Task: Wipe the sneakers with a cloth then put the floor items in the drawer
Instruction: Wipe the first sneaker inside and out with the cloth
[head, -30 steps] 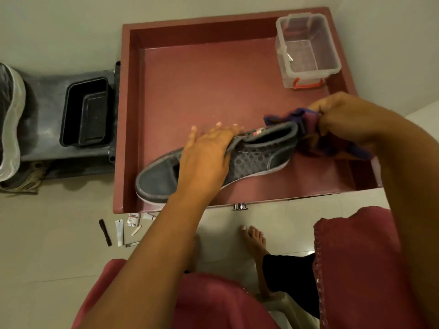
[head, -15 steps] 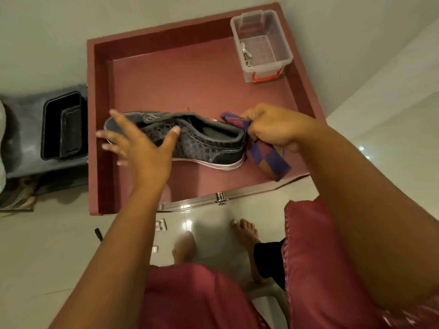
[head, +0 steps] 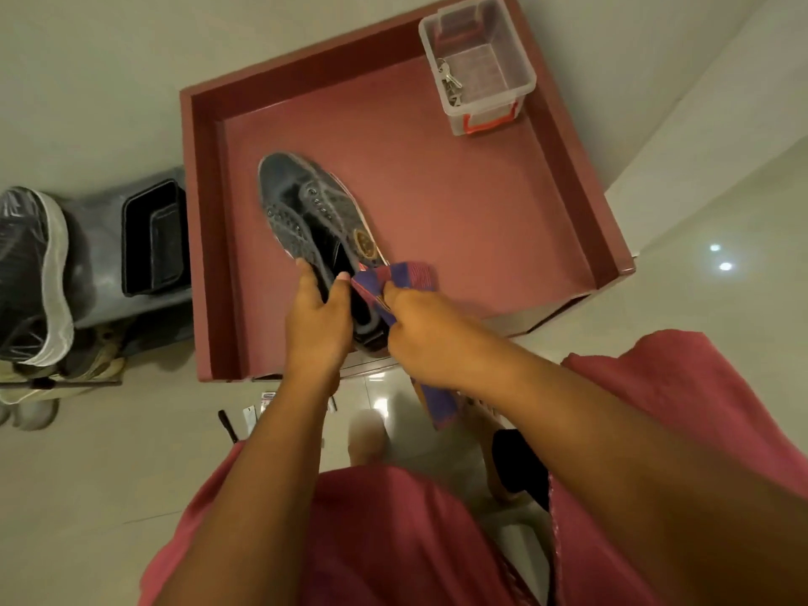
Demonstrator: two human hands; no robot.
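Both hands are busy: my left hand grips the heel of the dark mesh sneaker, toe pointing away, above the open maroon drawer. My right hand clutches the purple-and-red checked cloth against its collar. Small items lie on the pale tiled floor.
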